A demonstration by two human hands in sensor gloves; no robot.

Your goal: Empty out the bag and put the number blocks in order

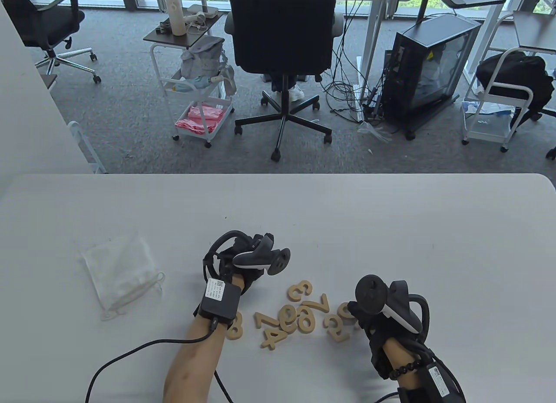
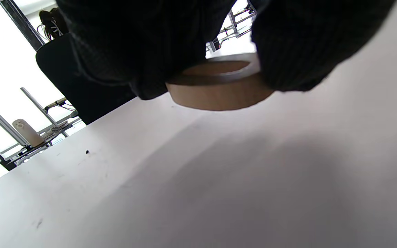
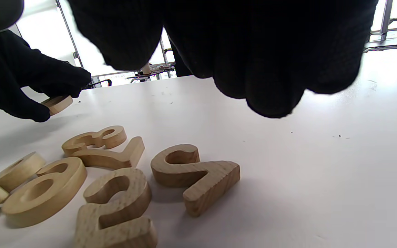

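Several wooden number blocks [image 1: 299,318] lie scattered on the white table [image 1: 391,229] between my hands. My left hand [image 1: 256,246] is beyond the pile; in the left wrist view it [image 2: 215,74] pinches a rounded wooden block [image 2: 219,96] just above the table. The right wrist view shows that hand [image 3: 47,100] with the block [image 3: 58,104] at the left. My right hand [image 1: 354,309] hovers at the pile's right end; its curled fingers [image 3: 271,86] hold nothing. Below them lie a 2 [image 3: 193,175], another 2 [image 3: 115,206], a 7 [image 3: 112,156] and a 3 [image 3: 95,139].
The empty white mesh bag [image 1: 121,272] lies flat on the table's left side. An office chair [image 1: 282,51], carts and a computer case stand on the floor beyond the far table edge.
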